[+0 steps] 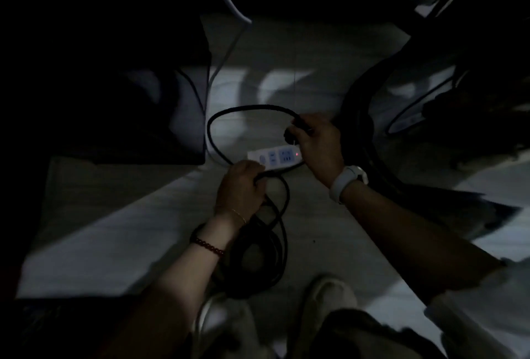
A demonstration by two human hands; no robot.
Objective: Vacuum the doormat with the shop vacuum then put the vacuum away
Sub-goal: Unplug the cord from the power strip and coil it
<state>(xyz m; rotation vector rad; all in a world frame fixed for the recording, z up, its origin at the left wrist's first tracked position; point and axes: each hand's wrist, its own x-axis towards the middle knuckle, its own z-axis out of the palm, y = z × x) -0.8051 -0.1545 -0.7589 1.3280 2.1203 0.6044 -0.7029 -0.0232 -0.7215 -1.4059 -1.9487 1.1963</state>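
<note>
The scene is very dark. A white power strip (275, 157) with a small red light lies on the pale floor. My right hand (318, 146) grips the black plug (292, 129) of the vacuum's cord just above the strip's socket. The black cord (223, 117) loops out to the left and back to my left hand (241, 189), which holds a bundle of its coils (258, 255) hanging below. The thick black vacuum hose (358, 106) curves along the floor at the right. The vacuum body itself is lost in shadow.
A large dark block (114, 94) stands at the left, with a thin pale cable (226, 51) running along it. Dark cables and shapes (424, 106) fill the upper right. My shoes (327, 298) stand at the bottom on the tiled floor.
</note>
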